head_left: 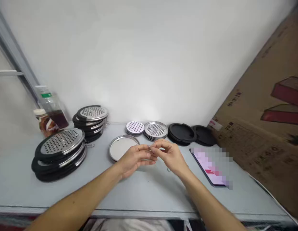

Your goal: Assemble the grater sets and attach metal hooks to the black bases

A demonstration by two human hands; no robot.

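Observation:
My left hand [136,158] and my right hand [170,156] meet above the middle of the table. Both pinch a small shiny metal piece [149,146] between their fingertips; it is too small to name. The lower fingers of my left hand are loosely curled. Just behind my left hand lies a round pan-like metal disc [120,146] with a raised rim, partly hidden by the hand. Beyond my fingers stand a stack of round metal grater plates [155,130] and a smaller white-topped perforated disc [135,127]. A small clear or shiny bit [168,169] shows beside my right wrist.
At the left stand two stacks of black-rimmed round graters, one near [61,142] and one farther back [93,114]. Bottles [45,123] stand behind them. Black round rims [182,133] lie at the back right, a phone [209,166] before them. A large cardboard box [257,138] borders the right.

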